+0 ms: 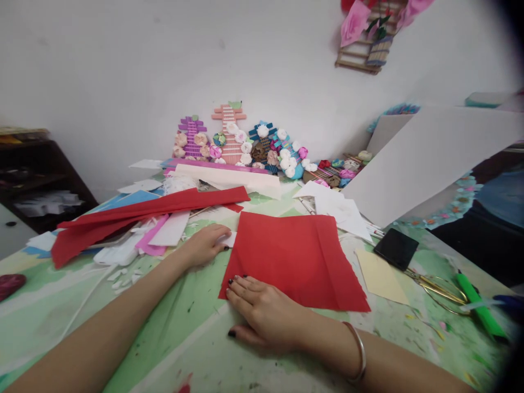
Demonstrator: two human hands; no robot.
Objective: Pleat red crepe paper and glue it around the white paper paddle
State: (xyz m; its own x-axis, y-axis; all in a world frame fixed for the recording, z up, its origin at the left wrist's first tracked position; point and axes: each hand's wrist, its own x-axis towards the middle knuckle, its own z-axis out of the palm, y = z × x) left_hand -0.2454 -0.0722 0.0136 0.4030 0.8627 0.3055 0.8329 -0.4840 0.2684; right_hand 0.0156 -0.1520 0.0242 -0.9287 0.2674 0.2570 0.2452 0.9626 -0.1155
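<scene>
A piece of red crepe-like paper (pixel 286 256) lies flat on the table before me, with a crease down its right part. My right hand (pixel 264 311) rests palm down on its lower left corner, fingers stretched out, thumb spread onto the tablecloth. Just left of the sheet, my left hand (pixel 207 244) has its thumb and fingers closed around a small white paper piece (pixel 230 239). That piece reaches the red sheet's left edge; whether it goes underneath is hidden.
Folded red paper (pixel 155 210) lies over clutter at the left. Gold-handled scissors (pixel 442 289), a black square object (pixel 396 249), a yellow paper (pixel 382 275) and a green tool (pixel 481 305) lie at the right. Woven flower crafts (pixel 229 134) stand against the wall.
</scene>
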